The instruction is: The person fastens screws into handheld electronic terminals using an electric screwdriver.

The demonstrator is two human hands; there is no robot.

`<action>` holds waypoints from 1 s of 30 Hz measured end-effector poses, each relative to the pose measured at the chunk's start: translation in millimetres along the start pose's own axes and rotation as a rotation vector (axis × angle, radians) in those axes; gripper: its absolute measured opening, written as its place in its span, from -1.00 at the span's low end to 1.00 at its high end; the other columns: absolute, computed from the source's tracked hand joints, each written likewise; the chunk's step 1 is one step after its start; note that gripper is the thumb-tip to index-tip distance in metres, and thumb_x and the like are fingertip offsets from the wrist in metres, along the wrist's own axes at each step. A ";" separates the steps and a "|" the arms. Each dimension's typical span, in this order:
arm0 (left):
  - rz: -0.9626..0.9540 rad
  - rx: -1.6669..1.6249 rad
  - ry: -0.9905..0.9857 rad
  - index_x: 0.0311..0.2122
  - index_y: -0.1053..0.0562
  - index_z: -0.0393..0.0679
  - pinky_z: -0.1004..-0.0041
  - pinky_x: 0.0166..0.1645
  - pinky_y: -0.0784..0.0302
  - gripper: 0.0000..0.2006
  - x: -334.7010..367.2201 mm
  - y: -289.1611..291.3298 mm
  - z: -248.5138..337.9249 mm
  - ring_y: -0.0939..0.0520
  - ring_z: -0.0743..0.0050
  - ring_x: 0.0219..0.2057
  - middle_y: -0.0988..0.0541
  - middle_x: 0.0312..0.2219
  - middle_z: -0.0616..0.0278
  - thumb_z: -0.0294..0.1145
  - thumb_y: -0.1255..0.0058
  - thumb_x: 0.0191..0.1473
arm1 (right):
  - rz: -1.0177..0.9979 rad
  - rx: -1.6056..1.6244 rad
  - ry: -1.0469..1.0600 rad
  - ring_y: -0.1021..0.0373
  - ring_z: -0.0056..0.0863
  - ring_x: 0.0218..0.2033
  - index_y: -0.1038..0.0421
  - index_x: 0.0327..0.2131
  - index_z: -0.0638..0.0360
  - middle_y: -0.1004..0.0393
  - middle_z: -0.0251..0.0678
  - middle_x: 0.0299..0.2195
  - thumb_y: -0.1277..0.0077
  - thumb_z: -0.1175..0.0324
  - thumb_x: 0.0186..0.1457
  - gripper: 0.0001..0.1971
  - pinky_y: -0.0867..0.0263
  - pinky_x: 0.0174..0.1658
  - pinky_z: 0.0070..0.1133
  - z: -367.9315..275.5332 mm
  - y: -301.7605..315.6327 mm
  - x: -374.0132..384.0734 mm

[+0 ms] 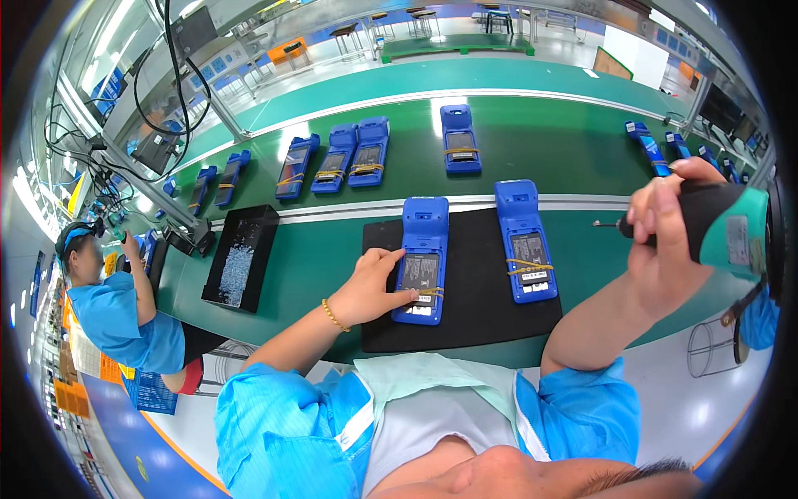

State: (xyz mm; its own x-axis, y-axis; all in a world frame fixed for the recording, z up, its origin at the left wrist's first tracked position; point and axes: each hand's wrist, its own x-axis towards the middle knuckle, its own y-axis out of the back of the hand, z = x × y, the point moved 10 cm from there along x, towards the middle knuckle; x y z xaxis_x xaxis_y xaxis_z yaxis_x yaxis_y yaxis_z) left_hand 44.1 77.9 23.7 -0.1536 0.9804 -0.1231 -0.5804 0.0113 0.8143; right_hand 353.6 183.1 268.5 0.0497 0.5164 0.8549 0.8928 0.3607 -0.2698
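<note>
My left hand (366, 289) grips the left edge of a blue handheld terminal (426, 218), which lies back up on a black mat (382, 333). The thumb rests over its dark battery, near a yellow rubber band, and the index finger touches the side higher up. Raised at the right, my right hand (669, 224) is closed round a black and teal electric screwdriver (727, 229). The bit points left and is apart from the terminals. A second blue terminal (524, 241), its battery crossed by a rubber band, lies on the mat's right part.
A black tray (259, 274) of small pale blue pieces stands left of the mat. Several blue terminals (370, 150) lie on the green surface (549, 150) beyond a metal rail. More sit far right. Cables (170, 83) hang at upper left. A co-worker (125, 308) sits at left.
</note>
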 end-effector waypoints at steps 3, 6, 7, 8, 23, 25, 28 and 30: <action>0.075 -0.028 -0.149 0.22 -0.17 -0.25 0.26 0.19 -0.23 -0.22 2.5 27.3 40.3 -0.23 -0.01 0.13 -0.22 0.06 -0.08 -0.18 -0.25 -0.06 | -0.043 -0.039 -0.212 -0.19 -0.73 -0.69 -0.32 -0.17 0.35 -0.32 -0.39 -0.60 -0.03 0.66 -0.02 -0.72 -0.13 -0.58 -0.72 17.0 -12.2 -7.2; 0.112 -0.175 -0.257 0.26 -0.10 -0.18 0.29 0.16 -0.29 -0.15 5.6 48.9 74.7 -0.22 0.07 0.17 -0.18 0.13 -0.04 -0.21 -0.28 -0.09 | -0.219 -0.359 -0.278 -0.42 -0.63 -0.56 -0.43 -0.27 0.23 -0.50 -0.35 -0.48 -0.20 0.56 -0.15 -0.72 -0.32 -0.47 -0.65 49.1 -50.5 -19.8; 0.156 -0.352 -0.402 0.28 -0.04 -0.16 0.29 0.16 -0.29 -0.10 5.0 56.9 92.2 -0.20 0.10 0.19 -0.16 0.14 -0.02 -0.23 -0.29 -0.10 | -0.292 -0.370 -0.180 -0.46 -0.56 -0.52 -0.43 -0.26 0.21 -0.51 -0.31 -0.47 -0.22 0.54 -0.20 -0.67 -0.35 -0.43 -0.61 47.0 -69.0 -21.9; 0.200 -0.525 -0.544 0.31 0.02 -0.14 0.29 0.16 -0.30 -0.05 0.9 67.2 107.8 -0.19 0.13 0.21 -0.15 0.16 0.00 -0.25 -0.31 -0.11 | -0.364 -0.376 -0.081 -0.50 -0.48 -0.48 -0.43 -0.25 0.19 -0.52 -0.27 -0.45 -0.25 0.52 -0.25 -0.63 -0.39 -0.39 -0.56 42.2 -88.2 -25.1; 0.619 -1.146 -0.844 0.25 -0.08 -0.26 0.14 0.27 -0.17 -0.19 -12.9 176.3 105.5 -0.16 0.07 0.28 -0.12 0.25 0.01 -0.62 -0.13 -0.17 | -0.654 -0.734 -0.123 -0.24 -0.15 0.12 0.00 0.23 0.22 -0.30 -0.07 0.08 -0.26 0.42 -0.19 -0.11 -0.16 0.16 -0.38 75.1 -130.0 -70.7; 0.722 -1.275 -0.929 0.26 -0.07 -0.27 0.06 0.27 -0.17 -0.19 -29.8 211.1 81.0 -0.12 -0.09 0.28 -0.10 0.26 -0.06 -0.71 -0.02 -0.20 | -0.641 -0.808 -0.364 -0.22 -0.05 0.10 -0.04 0.20 0.31 -0.29 0.02 0.07 -0.24 0.31 -0.13 -0.17 -0.17 0.14 -0.32 94.6 -96.0 -80.7; 0.918 -1.266 -1.072 0.25 -0.03 -0.32 -0.06 0.26 -0.19 -0.18 -68.1 251.3 54.3 -0.08 -0.22 0.28 -0.08 0.25 -0.15 -0.75 0.11 -0.25 | -0.737 -1.009 -0.662 -0.19 -0.02 0.13 -0.03 0.20 0.32 -0.26 0.07 0.09 -0.29 0.24 -0.18 -0.10 -0.15 0.17 -0.32 131.6 -35.8 -145.7; 1.042 -1.177 -1.128 0.25 -0.03 -0.34 -0.17 0.24 -0.18 -0.20 -97.7 267.5 44.4 -0.05 -0.30 0.28 -0.08 0.24 -0.20 -0.72 0.14 -0.25 | -0.801 -1.044 -0.726 -0.18 -0.01 0.14 -0.03 0.20 0.33 -0.24 0.09 0.10 -0.32 0.22 -0.20 -0.08 -0.14 0.18 -0.32 137.5 -15.2 -188.3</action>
State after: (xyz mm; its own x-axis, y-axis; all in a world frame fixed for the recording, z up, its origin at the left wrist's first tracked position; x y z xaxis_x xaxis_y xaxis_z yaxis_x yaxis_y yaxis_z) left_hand -60.7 -6.1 278.7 -0.5131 0.1738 0.8406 -0.8527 -0.2156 -0.4759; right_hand 269.1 187.2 50.7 -0.5399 0.8308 0.1352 0.5001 0.1874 0.8455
